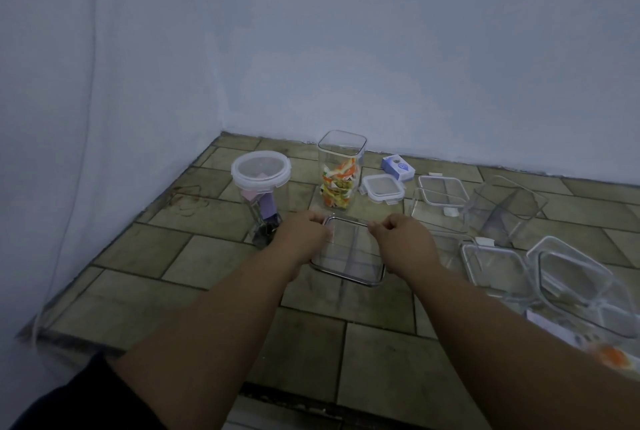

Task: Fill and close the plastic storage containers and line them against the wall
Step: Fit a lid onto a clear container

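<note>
Clear square container [349,256] upright, lidless, centre; round container [260,170] lidded, left; tall container [341,166] open, part-filled, behind

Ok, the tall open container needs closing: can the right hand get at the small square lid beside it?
Probably yes. The small square lid lies flat beyond the right hand, with nothing between them; but that hand grips the rim of the clear container and must let go first.

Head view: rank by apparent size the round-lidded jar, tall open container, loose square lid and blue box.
Largest: round-lidded jar and tall open container, alike, unranked.
Then loose square lid.
Smallest: blue box, though farther back.
</note>
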